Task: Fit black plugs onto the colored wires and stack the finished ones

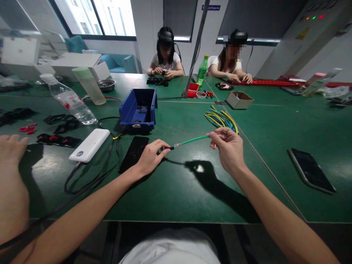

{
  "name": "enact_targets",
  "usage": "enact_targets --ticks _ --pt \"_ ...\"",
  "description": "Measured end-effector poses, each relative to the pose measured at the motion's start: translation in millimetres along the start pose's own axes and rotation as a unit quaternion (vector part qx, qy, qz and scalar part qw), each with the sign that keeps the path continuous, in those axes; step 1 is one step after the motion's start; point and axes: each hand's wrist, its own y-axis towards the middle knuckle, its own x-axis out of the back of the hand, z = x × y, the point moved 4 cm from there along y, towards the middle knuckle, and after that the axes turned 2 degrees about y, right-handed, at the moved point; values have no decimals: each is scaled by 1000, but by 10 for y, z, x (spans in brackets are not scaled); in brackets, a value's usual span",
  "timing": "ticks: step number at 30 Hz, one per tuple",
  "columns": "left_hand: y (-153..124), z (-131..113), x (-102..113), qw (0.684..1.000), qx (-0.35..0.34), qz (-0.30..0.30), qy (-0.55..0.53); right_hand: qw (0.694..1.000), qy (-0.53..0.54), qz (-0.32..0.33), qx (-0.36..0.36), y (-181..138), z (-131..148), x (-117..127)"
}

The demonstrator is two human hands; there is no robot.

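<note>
My left hand (154, 156) pinches a small black sleeve (172, 148) between thumb and fingertips, low over the green table. My right hand (228, 148) is closed on a green wire (195, 139). A metal ring terminal (176, 145) at the wire's left end points at the black sleeve, very near it; whether they touch I cannot tell. Behind my right hand lies a bundle of yellow, green and blue wires (221, 118). Past my left hand stands a blue bin (139, 125) with several small black pieces inside. A black phone (134, 154) lies beside my left hand.
A white power bank (90, 145) with a black cable sits to the left, near a water bottle (73, 106). Another person's arm (12, 183) rests at the left edge. Two people work across the table. A second phone (311, 170) and a small cardboard box (239, 101) are to the right.
</note>
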Motion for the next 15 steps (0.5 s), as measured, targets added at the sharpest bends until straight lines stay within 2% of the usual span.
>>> enact_targets --ticks 15 --pt "-5 8 -4 1000 3 3 -23 1000 10 21 -13 -17 -38 -9"
